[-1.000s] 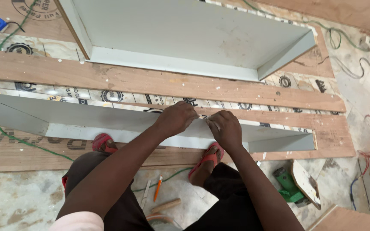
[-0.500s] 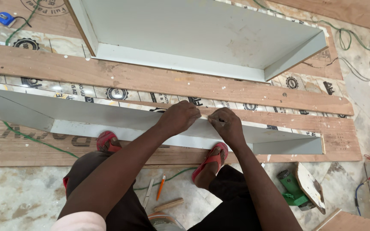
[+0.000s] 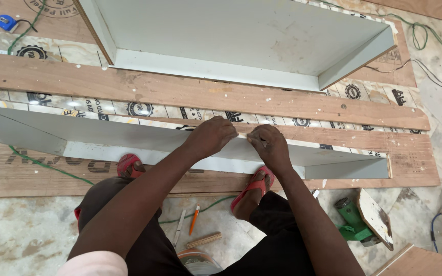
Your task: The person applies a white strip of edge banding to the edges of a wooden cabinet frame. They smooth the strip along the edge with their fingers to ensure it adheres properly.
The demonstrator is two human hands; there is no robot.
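Over plywood, both hands (image 3: 241, 142) pinch panel edge (image 3: 129, 134).

Concrete floor (image 3: 21, 240), plywood sheets (image 3: 410, 163), pencil (image 3: 194, 219)

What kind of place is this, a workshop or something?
Probably a carpentry workshop or building site: grey laminated cabinet frames lie on plywood sheets on a rough floor, with a green power tool and loose cables nearby.

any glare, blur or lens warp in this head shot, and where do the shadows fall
Head view: soft even daylight, sharp throughout, no motion blur; mild glare on the glossy printed plywood sheet; the long brown wooden plank bows slightly, suggesting wide-angle distortion; soft shadow inside the near pale grey laminated box frame below the left hand and right hand.
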